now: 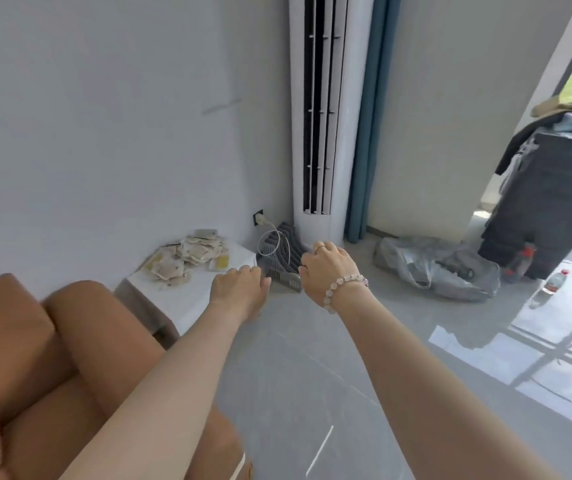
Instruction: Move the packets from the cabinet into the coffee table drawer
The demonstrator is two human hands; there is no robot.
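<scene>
The packets are lying heaped on the white cabinet, just far-left of the left hand (loosely curled, empty), which is hovering nearer than the likewise empty right hand.

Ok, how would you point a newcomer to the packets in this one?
Find the tall white air conditioner in the room's corner. Left of its foot, against the wall, stands a low white cabinet. The packets are the heap of small beige sachets on its top, unlike the grey slatted rack on the floor beside it.

Outstretched, loose — left hand, right hand
</scene>
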